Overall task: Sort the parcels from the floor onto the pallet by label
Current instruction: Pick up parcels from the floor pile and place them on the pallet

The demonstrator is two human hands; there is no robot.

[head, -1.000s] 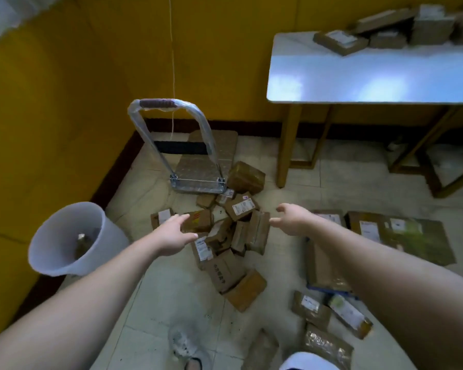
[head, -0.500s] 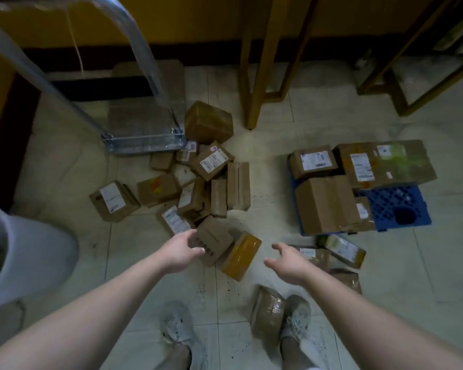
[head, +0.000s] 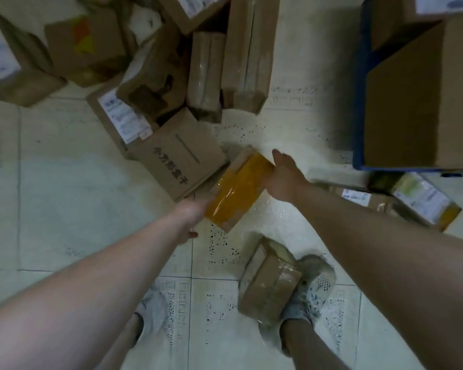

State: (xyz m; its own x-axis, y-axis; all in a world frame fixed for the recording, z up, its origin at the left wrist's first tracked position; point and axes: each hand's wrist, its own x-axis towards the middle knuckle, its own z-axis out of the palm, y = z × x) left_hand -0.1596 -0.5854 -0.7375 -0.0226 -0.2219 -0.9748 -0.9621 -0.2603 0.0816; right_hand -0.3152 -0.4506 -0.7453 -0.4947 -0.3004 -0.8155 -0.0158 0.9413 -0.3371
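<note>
A small parcel wrapped in yellow tape (head: 238, 188) lies on the tiled floor in the middle of the head view. My left hand (head: 190, 214) grips its near-left end and my right hand (head: 281, 177) clasps its far-right side. Just left of it stands a brown box with black printed characters (head: 179, 153), at the front of a heap of brown parcels (head: 206, 65). The blue pallet (head: 358, 102) is at the upper right and carries a large plain box (head: 422, 102).
A taped brown parcel (head: 267, 281) leans against my right shoe (head: 313, 284). Two labelled parcels (head: 422, 198) lie on the floor below the pallet. My left shoe (head: 155, 311) stands on the tiles near the bottom.
I have bent down closer to the floor. Both hands moved forward from open air onto the yellow-taped parcel and closed on its two ends.
</note>
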